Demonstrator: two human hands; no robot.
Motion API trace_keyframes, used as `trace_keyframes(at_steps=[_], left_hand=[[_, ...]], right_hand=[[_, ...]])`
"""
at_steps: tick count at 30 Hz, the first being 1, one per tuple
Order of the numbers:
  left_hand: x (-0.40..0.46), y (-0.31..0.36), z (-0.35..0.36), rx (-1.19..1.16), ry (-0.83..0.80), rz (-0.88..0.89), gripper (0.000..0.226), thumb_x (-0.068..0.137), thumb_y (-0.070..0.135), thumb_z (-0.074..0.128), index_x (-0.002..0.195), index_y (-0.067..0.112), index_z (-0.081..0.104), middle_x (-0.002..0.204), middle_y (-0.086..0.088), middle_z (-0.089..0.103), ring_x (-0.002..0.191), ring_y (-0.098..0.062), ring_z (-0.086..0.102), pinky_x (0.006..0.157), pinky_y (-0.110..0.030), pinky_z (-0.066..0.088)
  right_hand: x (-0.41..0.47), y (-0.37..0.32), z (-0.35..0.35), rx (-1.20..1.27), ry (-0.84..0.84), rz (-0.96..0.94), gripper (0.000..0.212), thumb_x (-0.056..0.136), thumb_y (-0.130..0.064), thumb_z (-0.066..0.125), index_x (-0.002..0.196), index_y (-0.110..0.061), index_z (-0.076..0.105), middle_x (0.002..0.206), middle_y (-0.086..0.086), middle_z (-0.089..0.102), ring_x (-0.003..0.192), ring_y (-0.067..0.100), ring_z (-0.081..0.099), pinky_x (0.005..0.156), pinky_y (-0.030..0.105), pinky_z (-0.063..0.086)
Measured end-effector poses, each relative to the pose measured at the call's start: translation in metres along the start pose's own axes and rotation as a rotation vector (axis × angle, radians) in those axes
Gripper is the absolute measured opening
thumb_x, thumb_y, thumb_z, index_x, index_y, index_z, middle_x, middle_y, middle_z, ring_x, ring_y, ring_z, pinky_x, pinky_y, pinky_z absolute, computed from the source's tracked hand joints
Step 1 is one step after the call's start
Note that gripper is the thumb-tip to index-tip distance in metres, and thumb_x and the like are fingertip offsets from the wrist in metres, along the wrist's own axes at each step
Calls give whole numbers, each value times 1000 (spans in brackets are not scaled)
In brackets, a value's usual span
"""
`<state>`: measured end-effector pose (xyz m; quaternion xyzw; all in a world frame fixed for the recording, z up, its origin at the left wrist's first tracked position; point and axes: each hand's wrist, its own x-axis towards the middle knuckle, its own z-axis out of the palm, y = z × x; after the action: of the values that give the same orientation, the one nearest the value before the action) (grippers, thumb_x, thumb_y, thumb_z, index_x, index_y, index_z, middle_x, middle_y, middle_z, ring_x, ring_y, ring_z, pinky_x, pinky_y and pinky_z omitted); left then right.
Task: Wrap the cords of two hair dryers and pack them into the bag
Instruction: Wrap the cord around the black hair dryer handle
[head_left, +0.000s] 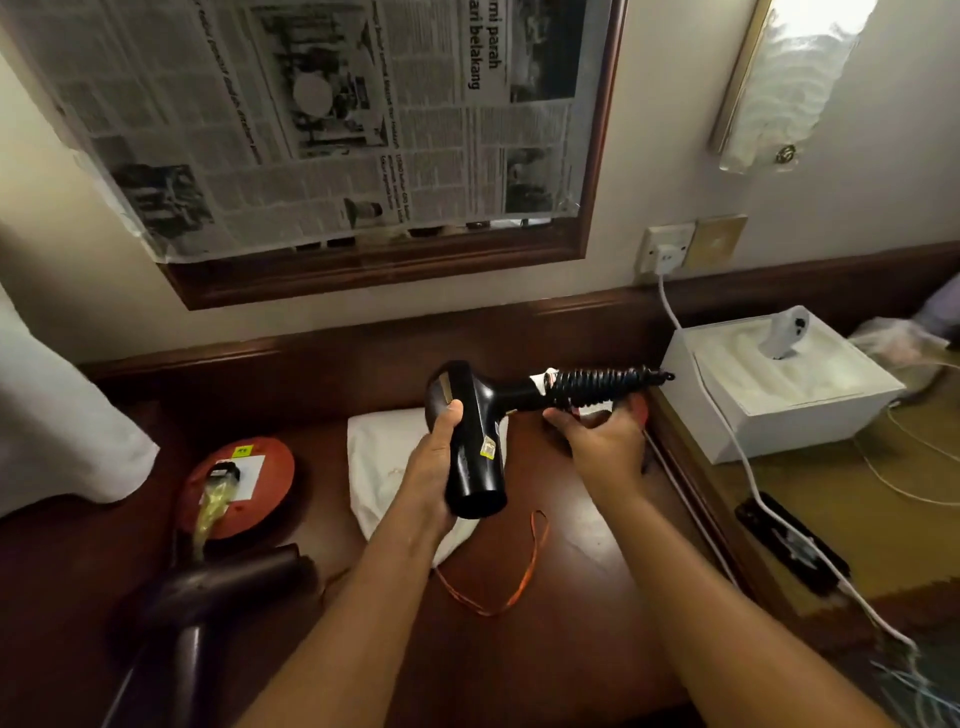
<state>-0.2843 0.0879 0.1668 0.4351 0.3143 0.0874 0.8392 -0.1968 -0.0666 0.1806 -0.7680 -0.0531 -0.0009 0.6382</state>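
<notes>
While the left hand (434, 457) grips the black hair dryer (475, 447) by its barrel, the right hand (605, 441) pinches its coiled cord (602, 387) above the surface (587, 597).

Looks like hotel room or bedroom. Dark wood desk (597, 597) against wall, framed mirror (395, 270) above, covered with newspaper (311, 119). Wall lamp (789, 78) far right, wall socket (667, 248) under it.
</notes>
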Motion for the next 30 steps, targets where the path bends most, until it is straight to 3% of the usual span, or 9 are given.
trace_keyframes(at_steps=[2, 4, 7, 9, 11, 15, 17, 22, 30], left_hand=[[6, -17, -1, 31, 44, -2, 58, 82, 46, 67, 121, 5, 60, 89, -13, 71, 70, -22, 69, 71, -39, 57], [14, -36, -3, 67, 80, 4, 67, 75, 51, 73, 123, 7, 58, 96, -15, 72, 76, -24, 71, 67, -36, 57], [22, -69, -11, 129, 92, -37, 78, 66, 54, 78, 125, 9, 53, 108, -23, 69, 91, -37, 68, 85, -51, 56], [27, -90, -14, 132, 84, -61, 69, 75, 47, 75, 127, 9, 51, 109, -23, 69, 91, -36, 69, 80, -47, 57], [32, -113, -16, 128, 96, -93, 62, 79, 41, 74, 128, 11, 51, 110, -22, 68, 88, -32, 70, 73, -40, 58], [49, -160, -15, 160, 61, -180, 53, 74, 38, 78, 120, 22, 59, 113, -19, 68, 103, -37, 66, 92, -51, 52], [51, -169, -16, 179, 69, -226, 38, 83, 28, 71, 119, 22, 60, 111, -14, 70, 103, -31, 67, 94, -48, 52], [64, -194, -16, 260, 124, -276, 38, 89, 20, 64, 126, 18, 56, 110, -4, 69, 100, -18, 66, 78, -32, 50], [77, -209, -16, 379, 133, -227, 24, 88, 25, 67, 110, 32, 59, 110, 0, 69, 104, -19, 64, 93, -38, 51]], right_hand=[[6, 29, 0, 77, -62, 146, 60, 57, -37, 89, 104, -18, 58, 93, 0, 69, 92, 19, 67, 90, 35, 54], [9, 55, -5, 172, -125, 263, 65, 53, -37, 89, 109, -20, 60, 104, 4, 71, 102, 23, 67, 94, 47, 52], [3, 66, -14, 449, -164, 465, 29, 76, 6, 70, 98, -9, 61, 97, 9, 69, 96, 25, 66, 99, 44, 49], [6, 81, -18, 637, -136, 603, 27, 82, 18, 52, 92, -6, 60, 94, 12, 64, 92, 25, 62, 98, 43, 46], [7, 101, -23, 803, -29, 755, 17, 88, 8, 50, 94, -5, 59, 98, 14, 60, 94, 27, 59, 97, 45, 46], [11, 145, -26, 869, 177, 921, 19, 90, -19, 64, 104, -9, 56, 102, 13, 60, 96, 29, 59, 90, 45, 50], [11, 154, -27, 872, 215, 955, 24, 90, -18, 64, 110, -10, 52, 104, 13, 60, 94, 28, 60, 91, 46, 50], [21, 184, -29, 858, 271, 1016, 21, 91, -9, 61, 110, -7, 53, 119, 16, 59, 108, 29, 61, 95, 44, 50], [25, 215, -29, 844, 352, 1044, 46, 86, -7, 64, 129, -6, 48, 125, 19, 60, 110, 31, 62, 69, 43, 56]])
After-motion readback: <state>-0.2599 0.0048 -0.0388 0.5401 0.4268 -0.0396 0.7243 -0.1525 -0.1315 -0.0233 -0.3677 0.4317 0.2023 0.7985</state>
